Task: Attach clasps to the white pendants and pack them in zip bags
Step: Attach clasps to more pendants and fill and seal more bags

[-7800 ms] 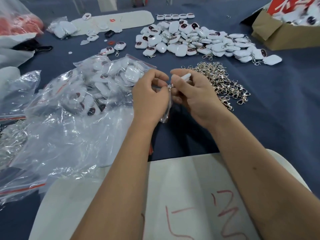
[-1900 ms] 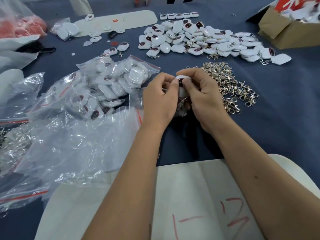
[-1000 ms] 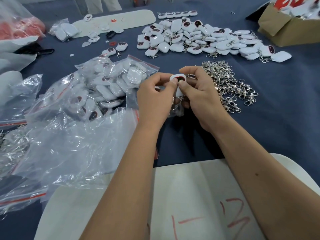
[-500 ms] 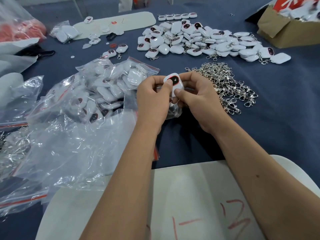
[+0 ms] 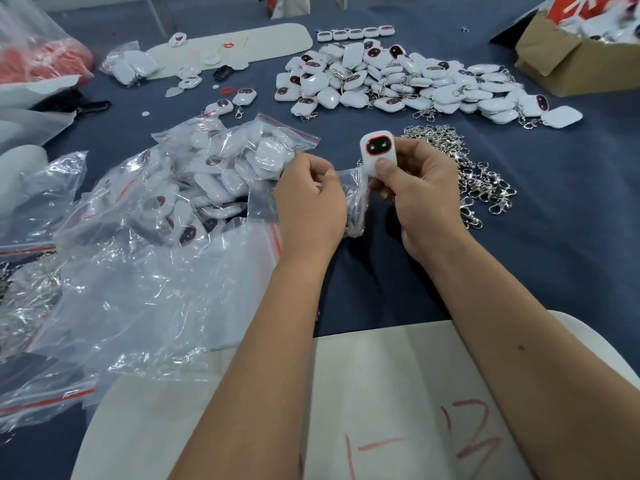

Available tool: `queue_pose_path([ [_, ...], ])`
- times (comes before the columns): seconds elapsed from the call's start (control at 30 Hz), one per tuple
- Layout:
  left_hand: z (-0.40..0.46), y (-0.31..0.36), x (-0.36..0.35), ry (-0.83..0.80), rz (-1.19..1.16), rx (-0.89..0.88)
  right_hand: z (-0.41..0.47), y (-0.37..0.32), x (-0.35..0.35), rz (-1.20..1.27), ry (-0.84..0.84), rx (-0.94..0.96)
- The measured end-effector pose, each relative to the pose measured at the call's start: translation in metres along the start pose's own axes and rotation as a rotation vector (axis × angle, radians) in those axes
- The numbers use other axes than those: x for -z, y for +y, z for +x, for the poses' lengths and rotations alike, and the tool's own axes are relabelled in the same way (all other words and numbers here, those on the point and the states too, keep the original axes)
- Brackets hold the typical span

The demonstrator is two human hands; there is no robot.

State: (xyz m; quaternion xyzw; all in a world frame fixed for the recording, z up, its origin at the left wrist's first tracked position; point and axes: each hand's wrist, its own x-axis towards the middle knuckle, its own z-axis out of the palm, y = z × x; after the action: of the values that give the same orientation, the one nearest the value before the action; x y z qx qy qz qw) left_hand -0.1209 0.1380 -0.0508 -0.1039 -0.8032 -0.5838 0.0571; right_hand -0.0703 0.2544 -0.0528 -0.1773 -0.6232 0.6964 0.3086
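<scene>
I see the right hand (image 5: 420,199) pinching a white pendant (image 5: 377,152) between thumb and fingers, thumb tip pressed on its lower face. Pendant is upright, dark red-rimmed screen facing the camera, raised above the blue surface (image 5: 571,244), just past frame centre toward 1 o'clock.

Left hand (image 5: 310,206) sits just beside it at 9 o'clock, fingers curled, pinching the top edge of a small clear zip bag (image 5: 355,199). Bag hangs between the two hands; the pendant's bottom edge is touching the bag mouth or just inside it, can't tell which. Clasp on this pendant is hidden behind the right hand.

Loose metal clasps (image 5: 464,164) are piled at 2 o'clock, right behind the right hand. Heap of clasped pendants (image 5: 408,84) at 12 to 1 o'clock, farther back on the surface. A short row of pendants (image 5: 356,33) lines up beyond that heap.

Packed pendants in zip bags (image 5: 221,171) are stacked at 10 o'clock, near the left hand. Empty clear bags with red zip strips (image 5: 145,299) spread at 8 to 9 o'clock, some overlapping a white board (image 5: 398,393) with red marker scrawl at 6 o'clock, under both forearms.

Cardboard box (image 5: 568,60) at the 2 o'clock corner. Long white board (image 5: 242,45) at 11 o'clock with a few loose pendants around it. Bag with red contents (image 5: 38,60) at the 10 o'clock edge.
</scene>
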Motion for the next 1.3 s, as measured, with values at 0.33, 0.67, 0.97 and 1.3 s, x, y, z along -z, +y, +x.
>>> queue_pose_path([
  [0.33, -0.004, -0.005, -0.003, -0.082, 0.234, -0.150, 0.003, 0.002, 0.003, -0.040, 0.034, 0.053],
  [0.67, 0.000, -0.002, 0.004, 0.006, 0.052, -0.038, 0.005, 0.001, 0.005, -0.228, -0.070, 0.047],
  [0.97, -0.006, 0.007, 0.004, 0.102, 0.055, -0.381, 0.005, -0.005, 0.001, -0.580, -0.286, 0.056],
  [1.3, -0.004, 0.006, 0.004, 0.169, -0.065, -0.405, -0.004, -0.004, -0.003, -0.067, -0.400, -0.106],
])
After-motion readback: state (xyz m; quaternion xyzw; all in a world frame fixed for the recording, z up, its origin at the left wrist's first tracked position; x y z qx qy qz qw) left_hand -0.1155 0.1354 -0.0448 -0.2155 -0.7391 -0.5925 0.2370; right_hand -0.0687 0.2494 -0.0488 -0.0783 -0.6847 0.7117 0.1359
